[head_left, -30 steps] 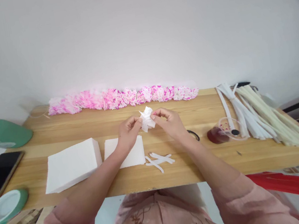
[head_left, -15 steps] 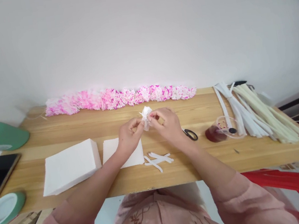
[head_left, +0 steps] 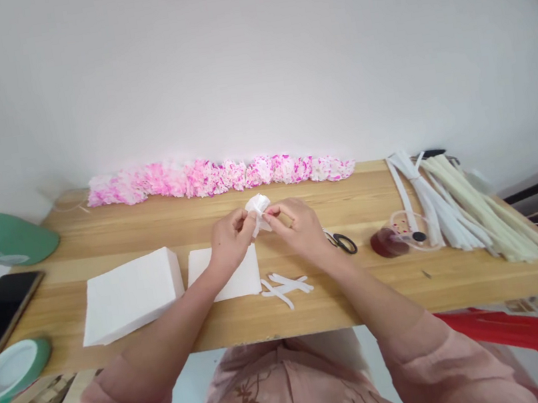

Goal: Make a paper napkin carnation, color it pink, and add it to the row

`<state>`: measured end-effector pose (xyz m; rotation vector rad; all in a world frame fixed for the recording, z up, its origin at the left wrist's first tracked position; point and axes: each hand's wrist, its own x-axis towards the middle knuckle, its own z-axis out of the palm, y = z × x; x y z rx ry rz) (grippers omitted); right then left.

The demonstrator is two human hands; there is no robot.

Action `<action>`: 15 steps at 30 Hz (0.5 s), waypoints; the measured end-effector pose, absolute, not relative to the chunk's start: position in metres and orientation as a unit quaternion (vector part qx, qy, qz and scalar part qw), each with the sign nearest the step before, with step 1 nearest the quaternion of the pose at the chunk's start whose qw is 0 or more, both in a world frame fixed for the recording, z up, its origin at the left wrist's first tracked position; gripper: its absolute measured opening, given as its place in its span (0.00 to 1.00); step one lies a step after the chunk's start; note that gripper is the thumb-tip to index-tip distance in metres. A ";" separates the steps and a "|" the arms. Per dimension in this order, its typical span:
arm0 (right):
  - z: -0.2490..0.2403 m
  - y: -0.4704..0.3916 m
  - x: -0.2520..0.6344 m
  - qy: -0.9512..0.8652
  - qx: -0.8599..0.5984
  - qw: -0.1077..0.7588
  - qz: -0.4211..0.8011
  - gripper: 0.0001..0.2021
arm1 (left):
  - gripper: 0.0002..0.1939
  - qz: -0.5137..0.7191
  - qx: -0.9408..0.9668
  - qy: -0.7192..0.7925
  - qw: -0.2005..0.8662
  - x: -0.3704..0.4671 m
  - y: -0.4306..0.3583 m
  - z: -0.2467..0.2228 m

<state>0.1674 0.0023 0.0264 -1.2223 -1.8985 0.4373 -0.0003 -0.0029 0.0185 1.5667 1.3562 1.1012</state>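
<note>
Both hands pinch a small piece of gathered white tissue (head_left: 258, 204) above the middle of the table. My left hand (head_left: 230, 237) grips its left side between thumb and fingers. On its right side, the thumb and fingers of my right hand (head_left: 297, 224) are closed on it. A flat stack of white sheets (head_left: 234, 277) lies partly under my left forearm. Short white strips (head_left: 286, 285) lie crossed below the hands. Black-handled scissors (head_left: 345, 243) rest by my right wrist, their blades mostly hidden.
Pink and white ruffled paper flowers (head_left: 215, 176) line the wall. A thick white stack (head_left: 131, 296), phone (head_left: 4, 322), green bottle (head_left: 16, 236) and green lid (head_left: 9, 371) are left. A cup of red liquid (head_left: 389, 242) and bundled strips (head_left: 446, 215) are right.
The white tissue has shifted slightly left and is spread a little wider at the top. Both hands stay pinched on it. The whole view has shifted slightly.
</note>
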 end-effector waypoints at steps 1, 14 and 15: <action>0.026 0.003 0.168 -0.749 -0.487 0.411 0.182 0.07 | 0.20 0.424 0.626 0.537 0.374 -0.001 -0.002 0.019; 0.024 0.005 0.172 -0.787 -0.472 0.395 0.045 0.07 | 0.21 0.414 0.708 0.491 0.294 0.004 -0.006 0.016; 0.024 0.005 0.173 -0.790 -0.469 0.393 0.034 0.08 | 0.21 0.412 0.715 0.489 0.284 0.004 -0.006 0.016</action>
